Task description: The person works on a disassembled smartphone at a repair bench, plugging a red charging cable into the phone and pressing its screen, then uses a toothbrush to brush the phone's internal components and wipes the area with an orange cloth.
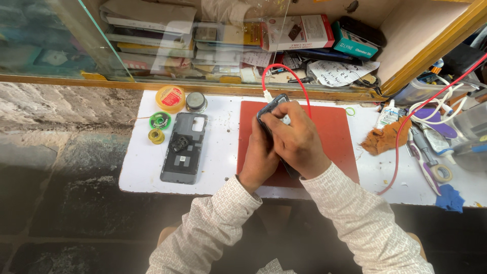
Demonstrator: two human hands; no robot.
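Over the red mat (pixel 335 137) on your white worktop (pixel 142 162), both your hands close on a dark phone (pixel 269 109) held tilted on edge. Your right hand (pixel 297 139) lies across its top with the fingers curled together and pressing on the body; your left hand (pixel 258 160) grips it from below, fingers wrapped behind where you cannot see them. A red cable (pixel 289 71) with a white plug runs into the phone's upper end. Most of the phone is covered by your hands, so its face and lower end cannot be made out. Left of the mat lies a grey phone back cover (pixel 185 152) with a small dark part (pixel 179 144) resting on it. Beyond it stand a yellow round tin (pixel 170 98), a closed metal tin (pixel 196 101), a green reel (pixel 160 121) and a yellow reel (pixel 155 135); what the tins hold is not visible. Behind the glass pane, a shelf (pixel 228 86) is stacked with boxes and papers, blurred by reflections. At the right, a clear plastic tub (pixel 418 91) is cut off by clutter, its contents unclear, beside an orange rag (pixel 383 139) and purple-handled tools (pixel 423 160).
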